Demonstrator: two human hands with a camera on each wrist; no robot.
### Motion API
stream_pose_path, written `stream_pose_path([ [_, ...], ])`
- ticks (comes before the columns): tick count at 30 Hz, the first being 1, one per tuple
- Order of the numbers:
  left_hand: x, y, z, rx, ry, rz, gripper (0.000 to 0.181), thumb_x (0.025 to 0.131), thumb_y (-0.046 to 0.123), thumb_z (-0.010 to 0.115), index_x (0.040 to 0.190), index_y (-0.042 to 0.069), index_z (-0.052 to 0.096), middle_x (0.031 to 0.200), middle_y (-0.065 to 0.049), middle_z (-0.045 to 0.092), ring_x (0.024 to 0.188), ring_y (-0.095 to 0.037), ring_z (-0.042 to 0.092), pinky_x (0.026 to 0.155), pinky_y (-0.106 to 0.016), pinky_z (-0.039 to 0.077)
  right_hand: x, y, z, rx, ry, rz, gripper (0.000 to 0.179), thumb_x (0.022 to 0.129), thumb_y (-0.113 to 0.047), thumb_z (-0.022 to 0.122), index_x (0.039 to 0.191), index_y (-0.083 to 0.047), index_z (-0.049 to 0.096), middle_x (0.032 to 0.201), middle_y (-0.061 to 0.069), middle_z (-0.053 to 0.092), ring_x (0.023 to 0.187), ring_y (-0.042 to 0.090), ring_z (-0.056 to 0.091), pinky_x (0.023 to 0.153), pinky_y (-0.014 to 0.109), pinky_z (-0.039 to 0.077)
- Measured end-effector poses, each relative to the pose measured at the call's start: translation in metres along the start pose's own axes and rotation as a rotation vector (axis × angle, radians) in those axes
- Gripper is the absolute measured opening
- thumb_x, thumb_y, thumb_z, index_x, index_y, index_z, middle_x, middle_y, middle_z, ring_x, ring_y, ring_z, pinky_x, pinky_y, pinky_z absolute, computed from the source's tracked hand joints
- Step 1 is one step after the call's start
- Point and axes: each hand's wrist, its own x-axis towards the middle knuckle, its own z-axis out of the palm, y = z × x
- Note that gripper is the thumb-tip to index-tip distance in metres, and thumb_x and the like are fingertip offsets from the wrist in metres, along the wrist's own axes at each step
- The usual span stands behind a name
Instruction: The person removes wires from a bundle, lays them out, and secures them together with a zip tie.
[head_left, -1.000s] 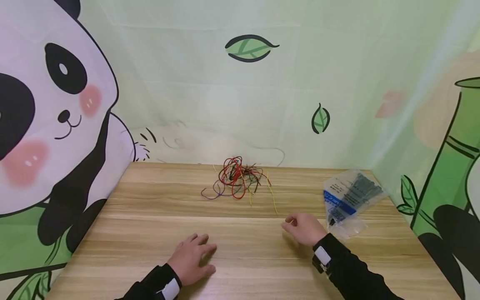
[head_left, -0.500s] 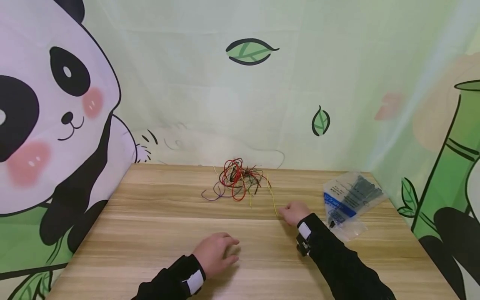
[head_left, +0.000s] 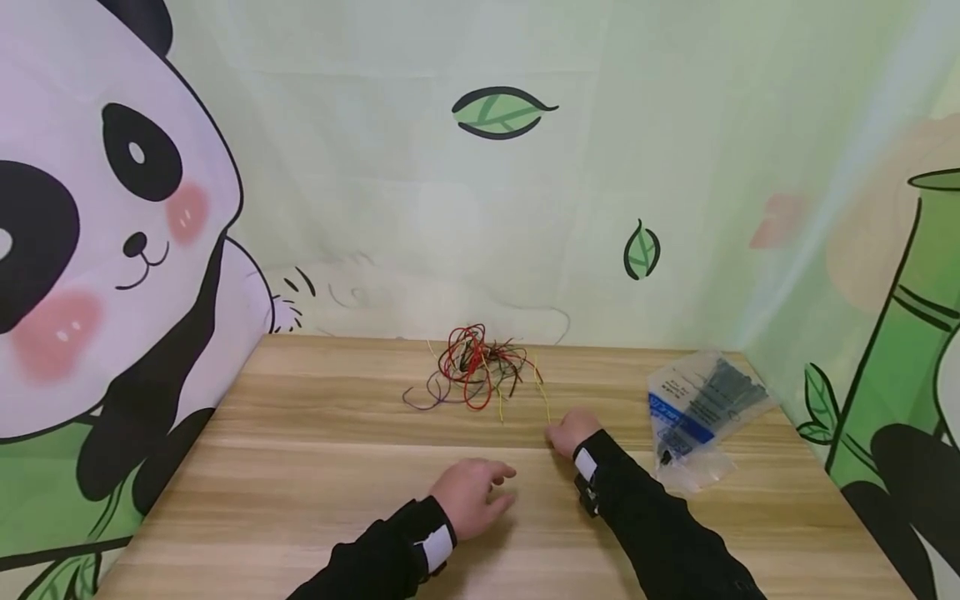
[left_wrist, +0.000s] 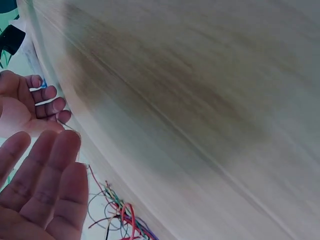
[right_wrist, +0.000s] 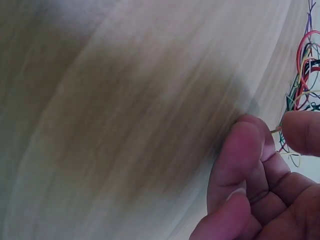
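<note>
A tangle of thin wires (head_left: 471,367) in red, black, green, purple and yellow lies near the back edge of the table. One yellow wire (head_left: 543,395) trails forward from it, and its front end meets my right hand (head_left: 574,432). In the right wrist view that wire's tip (right_wrist: 275,130) shows between thumb and forefinger, which pinch it, while the other fingers curl in. My left hand (head_left: 471,497) is nearest to the front middle of the table, holding nothing, with its fingers (left_wrist: 45,185) loosely extended toward the right hand.
A clear plastic bag (head_left: 697,417) with a blue band and dark contents lies on the right of the wooden table (head_left: 337,483). A printed cloth backdrop (head_left: 390,192) with a panda and leaves stands behind the table's back edge.
My right hand has moved forward and left to the yellow wire's end, and its fingers have closed there. My left hand has moved right, toward the middle of the table.
</note>
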Motion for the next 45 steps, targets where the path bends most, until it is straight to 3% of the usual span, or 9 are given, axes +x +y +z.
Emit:
stream_pose_path([
  [6,0.011,-0.001,0.004,-0.066,0.046,-0.013,0.02,0.088,0.018,0.068,0.104,0.006,0.072,0.087,0.0,0.069,0.077,-0.008,0.062,0.069,-0.026,0.05,0.006,0.003,0.005,-0.001,-0.017,-0.011,0.038,0.082,-0.022,0.059,0.046,-0.015,0.047,0.052,0.001,0.043,0.049,0.017,0.041,0.047,0.027,0.029],
  [12,0.027,-0.006,0.01,-0.173,0.076,-0.107,0.017,0.091,0.02,0.064,0.1,0.007,0.071,0.079,0.005,0.066,0.069,-0.005,0.057,0.064,-0.024,0.047,0.008,0.001,0.007,0.071,-0.056,0.017,0.034,0.08,-0.028,0.062,0.05,-0.014,0.053,0.057,0.003,0.049,0.056,0.019,0.046,0.051,0.028,0.032],
  [20,0.045,-0.008,0.022,-0.27,0.145,-0.228,0.024,0.096,0.026,0.055,0.089,0.009,0.07,0.069,0.005,0.06,0.065,-0.009,0.055,0.062,-0.027,0.045,0.003,-0.012,0.012,0.491,-0.126,0.13,0.023,0.079,-0.023,0.069,0.063,-0.006,0.066,0.05,-0.004,0.044,0.045,0.011,0.037,0.042,0.024,0.028],
  [26,0.049,-0.006,0.022,-0.367,0.169,-0.319,0.032,0.099,0.028,0.048,0.08,0.008,0.064,0.064,0.001,0.053,0.061,-0.014,0.049,0.057,-0.028,0.04,-0.004,-0.023,0.015,0.762,-0.193,0.203,0.028,0.079,-0.015,0.069,0.057,-0.011,0.052,0.049,-0.007,0.035,0.04,0.008,0.03,0.04,0.022,0.024],
  [30,0.05,-0.005,0.023,-0.443,0.187,-0.343,0.034,0.099,0.029,0.049,0.084,0.004,0.065,0.065,0.001,0.054,0.059,-0.013,0.049,0.055,-0.028,0.041,-0.009,-0.03,0.016,0.853,-0.255,0.216,0.031,0.081,-0.012,0.065,0.056,-0.013,0.047,0.051,-0.007,0.035,0.04,0.005,0.029,0.04,0.019,0.024],
  [34,0.049,-0.006,0.022,-0.511,0.199,-0.34,0.034,0.098,0.028,0.052,0.087,-0.001,0.066,0.064,0.001,0.057,0.055,-0.011,0.05,0.052,-0.026,0.041,-0.014,-0.034,0.017,0.904,-0.318,0.233,0.027,0.082,-0.013,0.065,0.058,-0.014,0.053,0.055,-0.007,0.037,0.042,0.005,0.03,0.041,0.017,0.025],
  [37,0.049,-0.008,0.023,-0.514,0.21,-0.329,0.033,0.097,0.026,0.055,0.082,-0.001,0.066,0.061,0.001,0.057,0.052,-0.009,0.049,0.05,-0.025,0.04,-0.017,-0.034,0.017,0.949,-0.368,0.247,0.027,0.084,-0.015,0.065,0.058,-0.016,0.056,0.056,-0.007,0.037,0.043,0.006,0.031,0.042,0.018,0.025],
  [41,0.048,-0.014,0.026,-0.44,0.245,-0.291,0.026,0.093,0.021,0.061,0.073,0.005,0.064,0.058,0.004,0.055,0.052,-0.008,0.047,0.048,-0.024,0.039,-0.018,-0.032,0.02,1.002,-0.462,0.273,0.031,0.089,-0.019,0.06,0.058,-0.018,0.055,0.054,-0.01,0.036,0.044,0.005,0.031,0.042,0.018,0.022],
  [45,0.046,-0.015,0.025,-0.352,0.261,-0.308,0.026,0.088,0.021,0.065,0.065,0.01,0.062,0.056,0.006,0.053,0.051,-0.008,0.045,0.048,-0.023,0.037,-0.019,-0.033,0.023,1.026,-0.508,0.256,0.03,0.092,-0.018,0.056,0.062,-0.018,0.059,0.053,-0.012,0.039,0.044,0.002,0.032,0.042,0.015,0.022],
])
